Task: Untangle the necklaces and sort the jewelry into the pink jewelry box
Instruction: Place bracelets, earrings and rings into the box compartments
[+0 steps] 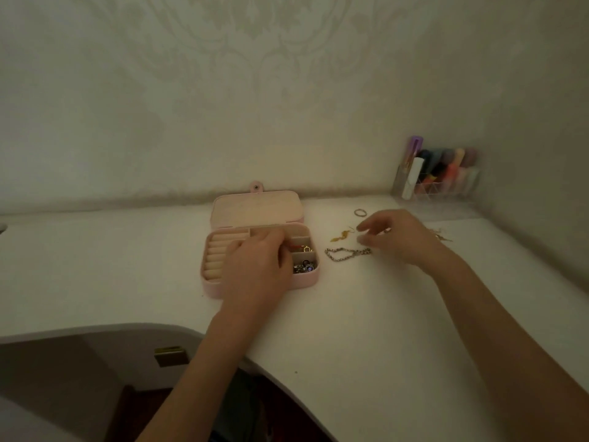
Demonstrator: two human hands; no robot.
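Box: pink jewelry box (220, 283) open, middle of frame | left hand (255, 266) inside it, fingers curled, hold unclear | right hand (398, 237) fingers loose above silver chain (347, 252) on desk (366, 330), middle right | tip: lift chain slowly by one end.

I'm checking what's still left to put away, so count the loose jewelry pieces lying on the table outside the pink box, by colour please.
Silver: 2, the chain bracelet and the small ring.
Gold: 2, the earring and a tangle behind the right hand, partly hidden.
Total: 4 visible on the table; the hand may cover more.
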